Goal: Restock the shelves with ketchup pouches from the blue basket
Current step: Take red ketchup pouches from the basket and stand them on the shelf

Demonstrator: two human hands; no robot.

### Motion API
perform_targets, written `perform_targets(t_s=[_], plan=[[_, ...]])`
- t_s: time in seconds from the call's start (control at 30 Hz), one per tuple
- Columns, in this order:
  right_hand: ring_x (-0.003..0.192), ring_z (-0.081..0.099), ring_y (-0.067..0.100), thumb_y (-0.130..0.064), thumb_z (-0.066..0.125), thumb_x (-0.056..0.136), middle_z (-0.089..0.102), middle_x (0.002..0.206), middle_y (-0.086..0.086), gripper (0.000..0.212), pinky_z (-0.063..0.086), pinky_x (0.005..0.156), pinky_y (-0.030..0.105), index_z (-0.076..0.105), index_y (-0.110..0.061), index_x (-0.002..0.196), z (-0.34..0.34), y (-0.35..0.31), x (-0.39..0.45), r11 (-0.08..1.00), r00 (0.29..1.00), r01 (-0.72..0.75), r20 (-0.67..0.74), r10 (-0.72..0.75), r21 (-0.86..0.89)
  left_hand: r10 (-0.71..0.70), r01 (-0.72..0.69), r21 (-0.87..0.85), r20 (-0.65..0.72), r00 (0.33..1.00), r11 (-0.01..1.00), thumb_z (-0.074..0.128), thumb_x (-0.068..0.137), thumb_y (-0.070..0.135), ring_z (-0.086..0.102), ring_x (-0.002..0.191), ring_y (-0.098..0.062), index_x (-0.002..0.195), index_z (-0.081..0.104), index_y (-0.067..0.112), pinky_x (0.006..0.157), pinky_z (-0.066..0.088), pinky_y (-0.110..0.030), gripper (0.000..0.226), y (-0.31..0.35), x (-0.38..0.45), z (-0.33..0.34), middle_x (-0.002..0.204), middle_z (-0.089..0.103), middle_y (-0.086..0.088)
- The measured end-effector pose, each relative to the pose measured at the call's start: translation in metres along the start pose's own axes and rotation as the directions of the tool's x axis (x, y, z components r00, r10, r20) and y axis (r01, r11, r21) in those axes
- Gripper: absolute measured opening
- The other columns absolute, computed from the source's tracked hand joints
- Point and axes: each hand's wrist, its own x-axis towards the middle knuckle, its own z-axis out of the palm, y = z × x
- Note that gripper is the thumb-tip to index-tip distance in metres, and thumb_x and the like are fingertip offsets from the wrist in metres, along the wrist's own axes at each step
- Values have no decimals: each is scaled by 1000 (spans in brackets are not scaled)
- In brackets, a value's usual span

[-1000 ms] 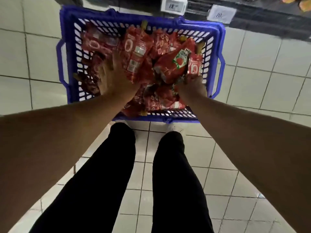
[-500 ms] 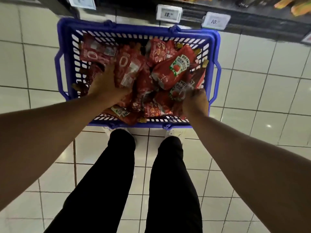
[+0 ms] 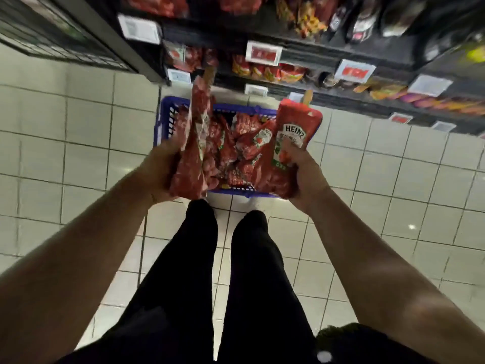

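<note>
A blue basket point(image 3: 164, 115) stands on the tiled floor in front of my feet, filled with several red ketchup pouches point(image 3: 242, 139). My left hand point(image 3: 160, 168) grips a red ketchup pouch point(image 3: 195, 143), seen edge-on and blurred, lifted above the basket's left side. My right hand point(image 3: 303, 170) grips a red Heinz pouch point(image 3: 291, 137) with its label facing me, raised over the basket's right side. The dark shelves point(image 3: 296, 48) rise just behind the basket, with red pouches on the lower levels.
Price tags point(image 3: 263, 53) line the shelf edges. Snack packets point(image 3: 265, 70) and bottles point(image 3: 364, 19) fill the shelves to the right. A dark grated unit point(image 3: 52, 35) stands at the upper left. My legs in black trousers point(image 3: 199, 271) stand on pale tiles.
Both hands were down among the pouches in the basket; now each has lifted a pouch out and up. The view has tilted up, bringing the shelves into sight.
</note>
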Motion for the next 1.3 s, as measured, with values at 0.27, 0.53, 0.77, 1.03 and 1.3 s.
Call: perform_targets(t_s=[0.27, 0.53, 0.77, 1.03, 1.3], plan=[[83, 74, 24, -22, 81, 77, 77, 98, 9, 28, 59, 67, 35, 72, -20, 104, 75, -130, -153, 850, 934, 356, 136, -329, -388, 278, -254, 176, -127, 952, 951, 51, 73, 13, 71, 83, -31, 100, 79, 4, 79, 60, -42, 40, 54, -91, 191, 93, 74, -17], [91, 75, 25, -38, 87, 67, 78, 102, 7, 37, 60, 80, 42, 75, -29, 100, 128, -222, -263, 749, 835, 549, 292, -467, -371, 450, -385, 293, -203, 870, 875, 54, 69, 3, 69, 83, -33, 106, 73, 3, 81, 58, -46, 41, 99, -166, 300, 105, 68, -23], [84, 76, 31, -68, 74, 74, 78, 95, 10, 48, 62, 69, 42, 74, -28, 100, 184, -288, -332, 655, 734, 675, 394, -553, -339, 741, -544, 597, -134, 658, 590, 93, 64, 20, 75, 82, -25, 97, 76, 23, 68, 60, -36, 37, 135, -215, 368, 100, 76, -13], [84, 72, 44, -68, 65, 79, 75, 90, 20, 54, 58, 81, 62, 71, -16, 95, 251, -330, -370, 487, 607, 794, 438, -664, -363, 822, -687, 600, 82, 563, 411, 91, 66, 22, 73, 95, -43, 106, 70, 22, 75, 60, -48, 46, 210, -247, 393, 105, 74, -22], [80, 75, 39, -72, 69, 72, 76, 90, 19, 58, 60, 80, 58, 74, -19, 95, 338, -347, -370, 479, 594, 800, 357, -721, -362, 827, -690, 672, 206, 523, 268, 88, 61, 39, 75, 93, -28, 101, 73, 29, 74, 59, -37, 43, 331, -268, 393, 102, 77, -10]])
